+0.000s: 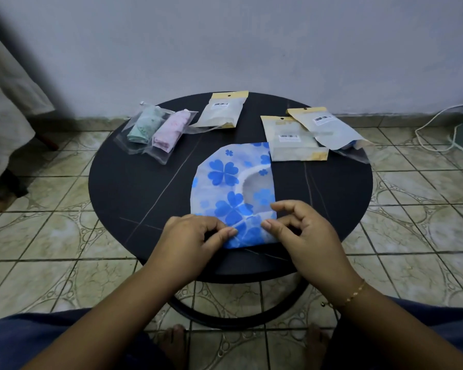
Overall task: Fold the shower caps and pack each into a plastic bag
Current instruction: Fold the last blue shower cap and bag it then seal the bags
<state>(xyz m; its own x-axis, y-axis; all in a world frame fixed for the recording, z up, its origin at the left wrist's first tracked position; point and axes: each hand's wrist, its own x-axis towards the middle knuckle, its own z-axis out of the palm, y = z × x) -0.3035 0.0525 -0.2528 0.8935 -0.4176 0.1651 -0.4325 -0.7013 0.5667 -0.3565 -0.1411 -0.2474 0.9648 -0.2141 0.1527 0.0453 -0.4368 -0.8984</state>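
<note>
The blue flower shower cap (pixel 231 188) is laid flat near the front edge of the round table (pixel 134 182), its long way running from front to back, and its near end is pinched by the left hand (pixel 190 236) and the right hand (pixel 302 231) together.

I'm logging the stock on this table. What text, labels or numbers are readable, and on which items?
No text can be read.
Far packet: white barcode sticker, print too small.
Middle packet: barcode sticker, blurred.
Right packet: barcode sticker, blurred.
Blue flowered shower cap: pattern only, no words.
</note>
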